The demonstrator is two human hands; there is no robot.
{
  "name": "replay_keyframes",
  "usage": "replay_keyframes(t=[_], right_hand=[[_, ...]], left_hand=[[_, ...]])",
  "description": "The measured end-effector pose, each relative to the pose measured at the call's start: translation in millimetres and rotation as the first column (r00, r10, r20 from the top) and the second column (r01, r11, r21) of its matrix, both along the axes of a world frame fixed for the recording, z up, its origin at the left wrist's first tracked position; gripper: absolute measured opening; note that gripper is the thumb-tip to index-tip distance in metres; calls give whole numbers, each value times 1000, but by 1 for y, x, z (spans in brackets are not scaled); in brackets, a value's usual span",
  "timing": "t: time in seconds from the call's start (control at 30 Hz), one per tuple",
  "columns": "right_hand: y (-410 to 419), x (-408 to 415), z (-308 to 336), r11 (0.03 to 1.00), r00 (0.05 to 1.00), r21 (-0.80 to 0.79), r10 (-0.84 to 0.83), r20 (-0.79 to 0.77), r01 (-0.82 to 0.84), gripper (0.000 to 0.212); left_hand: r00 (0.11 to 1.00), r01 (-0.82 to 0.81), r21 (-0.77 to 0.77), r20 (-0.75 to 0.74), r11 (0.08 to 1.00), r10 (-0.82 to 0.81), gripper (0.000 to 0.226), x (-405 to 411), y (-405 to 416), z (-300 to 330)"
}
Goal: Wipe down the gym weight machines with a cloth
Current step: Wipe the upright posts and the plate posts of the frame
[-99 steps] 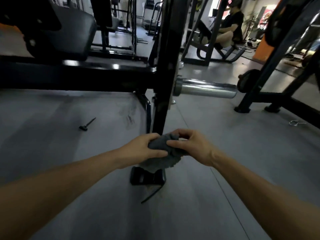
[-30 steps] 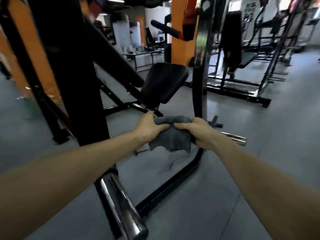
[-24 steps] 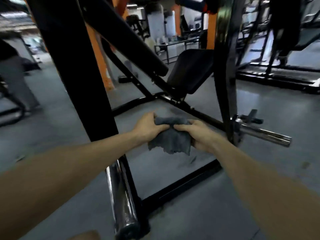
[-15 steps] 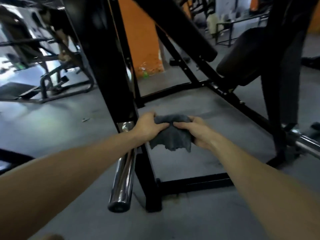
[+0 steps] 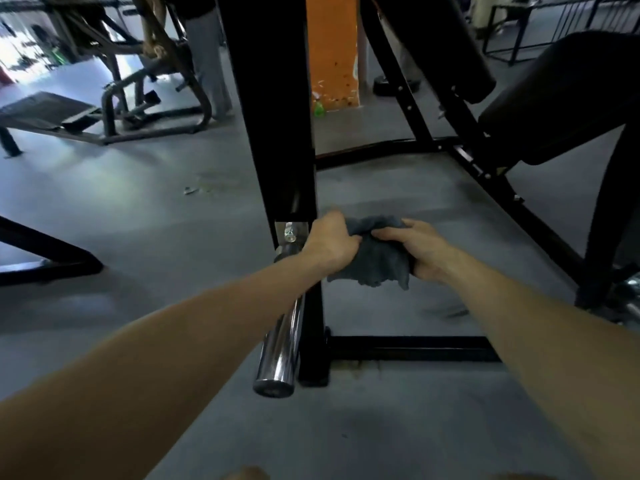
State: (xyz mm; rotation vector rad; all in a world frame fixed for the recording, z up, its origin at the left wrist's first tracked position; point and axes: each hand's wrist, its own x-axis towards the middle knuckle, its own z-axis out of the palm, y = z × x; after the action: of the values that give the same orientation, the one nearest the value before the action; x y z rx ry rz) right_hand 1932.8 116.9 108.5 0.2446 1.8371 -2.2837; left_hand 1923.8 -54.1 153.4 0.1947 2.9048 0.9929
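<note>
A grey cloth (image 5: pixel 375 258) hangs bunched between both hands in front of me. My left hand (image 5: pixel 329 242) grips its left side and my right hand (image 5: pixel 420 249) grips its right side. Just left of the hands rises the black upright (image 5: pixel 277 109) of a weight machine. A chrome plate sleeve (image 5: pixel 282 337) sticks out from that upright toward me, partly hidden under my left forearm. The machine's black padded seat (image 5: pixel 554 98) is at the upper right, and its base bar (image 5: pixel 408 348) runs across the floor below the cloth.
An orange pillar (image 5: pixel 332 53) stands behind the upright with a green bottle (image 5: pixel 319 109) at its foot. Another machine frame (image 5: pixel 138 81) and a person's legs (image 5: pixel 207 57) are at the upper left. A dark bar (image 5: pixel 45 251) crosses the floor at left.
My view has swung left and lower around the machine. The upright and chrome sleeve now sit at centre. Both hands have kept hold of the cloth.
</note>
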Motion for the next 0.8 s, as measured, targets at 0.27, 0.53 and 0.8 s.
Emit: replay_keyframes(t=[0.27,0.53,0.8], right_hand=[[17,-19,-45,1000,998,7,15,60,-15,18],[34,-41,-140,994,980,57,77,181,-89,18],[-5,-33,-267,865,989,484,146,9,-132,12]], left_hand=[[933,-350,99,119,931,338,33,-8,59,-54],[884,-466,191,155,864,442,44,-12,64,-152],[944,-289,-83,143,954,298,19,37,2,-300]])
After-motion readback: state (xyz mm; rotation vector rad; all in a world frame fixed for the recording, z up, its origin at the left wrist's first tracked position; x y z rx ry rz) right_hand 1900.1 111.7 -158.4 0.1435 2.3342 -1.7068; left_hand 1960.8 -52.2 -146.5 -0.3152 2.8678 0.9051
